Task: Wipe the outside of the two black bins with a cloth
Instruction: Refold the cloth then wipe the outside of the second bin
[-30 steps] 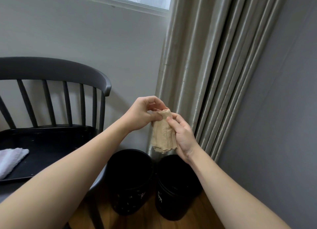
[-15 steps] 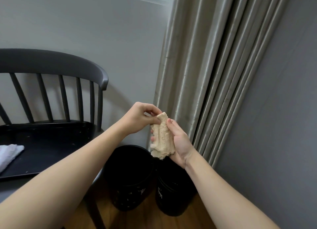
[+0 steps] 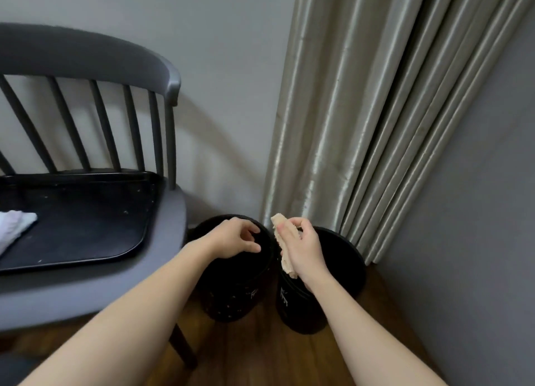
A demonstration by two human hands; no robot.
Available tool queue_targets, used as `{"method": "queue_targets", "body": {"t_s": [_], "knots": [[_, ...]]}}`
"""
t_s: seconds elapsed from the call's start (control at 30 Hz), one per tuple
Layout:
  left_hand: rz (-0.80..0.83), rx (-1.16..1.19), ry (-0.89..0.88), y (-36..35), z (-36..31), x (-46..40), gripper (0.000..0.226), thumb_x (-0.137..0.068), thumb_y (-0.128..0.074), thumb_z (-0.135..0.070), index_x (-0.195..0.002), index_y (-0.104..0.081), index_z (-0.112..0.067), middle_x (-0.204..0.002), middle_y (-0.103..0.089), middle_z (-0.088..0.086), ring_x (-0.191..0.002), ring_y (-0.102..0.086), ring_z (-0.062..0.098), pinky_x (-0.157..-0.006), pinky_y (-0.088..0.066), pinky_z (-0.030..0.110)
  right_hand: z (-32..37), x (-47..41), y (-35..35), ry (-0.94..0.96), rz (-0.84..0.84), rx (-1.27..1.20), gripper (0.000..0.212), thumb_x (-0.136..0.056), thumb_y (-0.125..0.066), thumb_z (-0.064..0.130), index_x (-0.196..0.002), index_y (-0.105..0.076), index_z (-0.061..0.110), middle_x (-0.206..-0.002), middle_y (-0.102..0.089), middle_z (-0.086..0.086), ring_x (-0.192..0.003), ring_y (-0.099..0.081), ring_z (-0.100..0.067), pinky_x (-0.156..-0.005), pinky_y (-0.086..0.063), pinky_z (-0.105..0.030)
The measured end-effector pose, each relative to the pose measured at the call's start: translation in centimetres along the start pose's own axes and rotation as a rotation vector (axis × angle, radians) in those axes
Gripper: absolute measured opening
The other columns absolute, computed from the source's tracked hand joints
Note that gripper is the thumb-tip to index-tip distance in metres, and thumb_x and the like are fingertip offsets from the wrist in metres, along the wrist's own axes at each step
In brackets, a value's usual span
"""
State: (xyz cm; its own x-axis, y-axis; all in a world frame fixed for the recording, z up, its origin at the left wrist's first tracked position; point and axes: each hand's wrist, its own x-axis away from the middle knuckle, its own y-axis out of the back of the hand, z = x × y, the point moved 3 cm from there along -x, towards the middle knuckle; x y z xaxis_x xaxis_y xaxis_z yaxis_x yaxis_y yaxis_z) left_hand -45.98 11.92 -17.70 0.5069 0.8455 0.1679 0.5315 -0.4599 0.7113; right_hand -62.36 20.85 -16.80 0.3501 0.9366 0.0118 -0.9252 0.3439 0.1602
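Now the right hand (image 3: 304,249) grips a bunched beige cloth (image 3: 285,249) above the right black bin (image 3: 301,310); the left hand (image 3: 231,241), fingers loosely spread and empty, hovers over the left black bin (image 3: 231,296).

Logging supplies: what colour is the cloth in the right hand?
Beige crumpled cloth, clearest in the head view.

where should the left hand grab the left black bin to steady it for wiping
Probably the top rim of the left bin, taken from above. It stands upright with its mouth open, and the left hand hovers over that rim, fingers spread, while the right hand holds the cloth.
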Motion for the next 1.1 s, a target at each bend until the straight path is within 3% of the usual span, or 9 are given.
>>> {"method": "queue_targets", "body": {"t_s": [0.07,0.1,0.2,0.4,0.6,0.77,0.87,1.1], "knots": [[0.005,0.08,0.064,-2.5,1.9,-0.2,0.048,-0.079,-0.077,-0.037,-0.123,-0.063,-0.025,-0.104,-0.07,-0.009,-0.099,-0.063,0.006,-0.097,-0.046,0.026,-2.0,-0.3,-0.1,0.019,-0.021,0.09,0.026,-0.081,-0.068,0.057,-0.092,-0.058,0.035,-0.091,-0.067,0.0,-0.079,-0.066,-0.018,-0.072,-0.056,-0.039],[0.001,0.11,0.093,-3.5,2.8,-0.3,0.048,-0.08,-0.077,-0.038,-0.123,-0.062,-0.024,-0.104,-0.069,-0.01,-0.099,-0.062,0.006,-0.096,-0.046,0.025,-2.8,-0.5,-0.2,0.03,-0.027,0.126,0.023,-0.084,-0.068,0.051,-0.095,-0.057,0.034,-0.092,-0.065,0.003,-0.084,-0.064,-0.014,-0.073,-0.054,-0.033],[0.02,0.102,0.163,-6.4,4.9,-0.8,0.053,-0.078,-0.078,-0.041,-0.125,-0.061,-0.025,-0.107,-0.066,-0.009,-0.104,-0.06,0.01,-0.096,-0.046,0.026,-4.9,-1.1,-0.3,0.04,-0.031,0.184,0.022,-0.088,-0.068,0.039,-0.103,-0.057,0.029,-0.093,-0.062,0.008,-0.085,-0.06,-0.005,-0.066,-0.045,-0.015],[0.123,0.011,0.253,-9.9,8.4,-2.3,0.063,-0.076,-0.08,-0.036,-0.133,-0.054,-0.028,-0.127,-0.06,-0.004,-0.117,-0.057,0.015,-0.098,-0.046,0.028,-8.8,-2.0,-0.3,-0.001,-0.035,0.17,0.022,-0.089,-0.067,0.038,-0.105,-0.057,0.028,-0.094,-0.061,0.007,-0.08,-0.059,-0.002,-0.058,-0.043,-0.008],[0.159,-0.169,0.219,-11.4,9.9,-3.8,0.043,-0.082,-0.071,-0.021,-0.121,-0.061,-0.036,-0.122,-0.06,-0.007,-0.103,-0.058,0.011,-0.082,-0.053,0.025,-12.0,-3.3,-0.3,-0.079,0.038,0.166,0.024,-0.092,-0.063,0.04,-0.112,-0.054,0.03,-0.102,-0.06,0.008,-0.09,-0.06,-0.004,-0.068,-0.044,-0.016],[0.165,-0.125,0.135,-12.2,9.4,-4.6,0.045,-0.081,-0.069,-0.012,-0.122,-0.064,-0.031,-0.123,-0.064,-0.01,-0.114,-0.058,0.007,-0.097,-0.049,0.026,-14.4,-4.2,-0.1,-0.123,0.072,0.161,0.022,-0.093,-0.062,0.039,-0.111,-0.054,0.031,-0.104,-0.061,0.006,-0.091,-0.062,-0.007,-0.071,-0.05,-0.022],[0.17,-0.123,0.123,-12.4,9.1,-4.8,0.046,-0.081,-0.07,-0.012,-0.122,-0.064,-0.031,-0.124,-0.063,-0.011,-0.116,-0.057,0.006,-0.099,-0.048,0.026,-15.1,-4.2,0.1,-0.113,0.123,0.169,0.018,-0.092,-0.063,0.038,-0.107,-0.054,0.033,-0.101,-0.063,0.003,-0.085,-0.065,-0.014,-0.071,-0.057,-0.034],[0.2,-0.117,0.064,-12.7,7.3,-5.3,0.045,-0.083,-0.069,-0.013,-0.123,-0.064,-0.032,-0.125,-0.063,-0.013,-0.118,-0.056,0.003,-0.101,-0.048,0.028,-15.6,-4.8,3.0,-0.052,0.135,0.307,0.024,-0.093,-0.061,0.04,-0.114,-0.053,0.03,-0.102,-0.06,0.007,-0.088,-0.059,-0.006,-0.067,-0.047,-0.021]]}}
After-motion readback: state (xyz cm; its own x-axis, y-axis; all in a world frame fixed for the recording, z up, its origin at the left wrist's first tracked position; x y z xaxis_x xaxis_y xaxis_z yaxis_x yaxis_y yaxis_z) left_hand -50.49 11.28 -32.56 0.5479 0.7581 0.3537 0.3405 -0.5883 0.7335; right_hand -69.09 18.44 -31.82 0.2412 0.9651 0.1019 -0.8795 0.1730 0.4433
